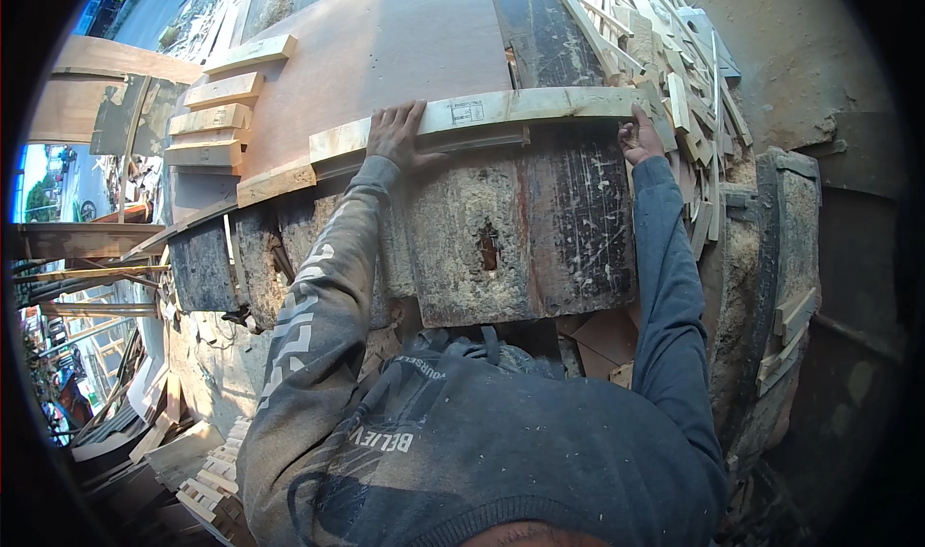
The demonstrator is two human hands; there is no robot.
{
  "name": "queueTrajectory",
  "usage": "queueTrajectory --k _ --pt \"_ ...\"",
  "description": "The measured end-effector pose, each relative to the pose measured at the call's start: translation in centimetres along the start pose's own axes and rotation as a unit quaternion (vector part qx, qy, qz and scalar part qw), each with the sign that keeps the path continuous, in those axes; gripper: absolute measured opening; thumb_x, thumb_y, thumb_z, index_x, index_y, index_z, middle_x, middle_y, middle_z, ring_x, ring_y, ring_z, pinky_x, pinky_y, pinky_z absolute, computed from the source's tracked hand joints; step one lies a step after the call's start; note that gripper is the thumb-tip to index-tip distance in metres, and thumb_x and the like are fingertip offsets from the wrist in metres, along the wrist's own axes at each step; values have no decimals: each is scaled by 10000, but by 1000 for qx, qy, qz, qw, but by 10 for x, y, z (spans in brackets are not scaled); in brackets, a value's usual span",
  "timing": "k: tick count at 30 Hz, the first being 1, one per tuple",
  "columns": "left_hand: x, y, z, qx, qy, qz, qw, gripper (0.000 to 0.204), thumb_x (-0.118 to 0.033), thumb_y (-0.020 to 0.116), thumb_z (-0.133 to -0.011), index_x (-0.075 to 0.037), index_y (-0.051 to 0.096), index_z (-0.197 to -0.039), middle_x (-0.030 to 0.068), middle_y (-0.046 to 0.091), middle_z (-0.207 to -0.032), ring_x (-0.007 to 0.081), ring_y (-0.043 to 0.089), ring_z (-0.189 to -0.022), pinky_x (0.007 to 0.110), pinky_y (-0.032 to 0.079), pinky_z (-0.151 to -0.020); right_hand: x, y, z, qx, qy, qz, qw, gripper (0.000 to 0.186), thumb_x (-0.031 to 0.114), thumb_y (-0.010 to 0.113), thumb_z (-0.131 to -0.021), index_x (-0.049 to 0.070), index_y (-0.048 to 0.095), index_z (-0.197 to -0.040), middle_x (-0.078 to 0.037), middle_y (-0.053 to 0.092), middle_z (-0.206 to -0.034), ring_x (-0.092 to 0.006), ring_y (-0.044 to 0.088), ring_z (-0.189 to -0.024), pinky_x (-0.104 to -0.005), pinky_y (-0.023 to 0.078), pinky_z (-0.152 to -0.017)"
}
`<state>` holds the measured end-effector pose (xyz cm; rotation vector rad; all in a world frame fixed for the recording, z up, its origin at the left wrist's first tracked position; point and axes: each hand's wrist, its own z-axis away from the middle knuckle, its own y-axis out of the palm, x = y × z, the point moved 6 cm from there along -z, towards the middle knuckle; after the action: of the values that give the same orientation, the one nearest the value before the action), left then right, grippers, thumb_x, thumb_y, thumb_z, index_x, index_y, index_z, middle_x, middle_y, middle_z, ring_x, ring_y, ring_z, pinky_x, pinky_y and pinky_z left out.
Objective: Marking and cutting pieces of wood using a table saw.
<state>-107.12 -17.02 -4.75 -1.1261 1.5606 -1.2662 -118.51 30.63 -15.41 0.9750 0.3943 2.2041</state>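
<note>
A long pale wooden plank (pixel 535 104) lies crosswise over the worn, dusty worktable (pixel 462 287). My left hand (pixel 395 134) is closed over its left part, fingers across the top and thumb out along the near side. At the right end, my right hand (pixel 641 139) holds the plank with curled fingers. A shorter wooden piece (pixel 277 182) sits against the plank's left end. Just on the near side of the plank runs a thin dark strip (pixel 472 142), partly hidden by it. A slot (pixel 489 246) opens in the tabletop nearer to me.
Several short wood blocks (pixel 220 118) lie in a row at the left of a plywood sheet (pixel 405 26). Many offcuts (pixel 679 113) are heaped along the right side. A stack of slatted wood (pixel 217 480) stands at the lower left. Sawdust covers the surfaces.
</note>
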Motion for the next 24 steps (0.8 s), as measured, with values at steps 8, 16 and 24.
queueTrajectory --k 8,16,24 --pt "2 -1 -3 1 -5 -7 1000 1109 -710 784 -648 -103 410 -1497 103 501 -1417 297 470 -1284 465 312 -1126 -1 10 3 -13 -7 0 1000 244 249 811 -877 125 602 -893 19 552 -717 -77 523 -558 -215 458 -485" --pt "5 -4 -10 8 -8 -5 1000 1103 -690 796 -649 -106 408 -1499 111 504 -1411 300 472 -1278 459 316 -1128 -3 19 2 -32 -23 -6 999 237 263 805 -885 124 617 -925 25 550 -712 -67 509 -548 -212 444 -482" --pt "17 2 -23 9 -11 -1 1000 1092 -661 813 -647 -107 408 -1497 115 500 -1408 309 472 -1280 453 318 -1136 -1 29 -16 -26 -38 -26 999 242 262 806 -884 127 609 -918 22 548 -718 -69 507 -545 -211 431 -470"
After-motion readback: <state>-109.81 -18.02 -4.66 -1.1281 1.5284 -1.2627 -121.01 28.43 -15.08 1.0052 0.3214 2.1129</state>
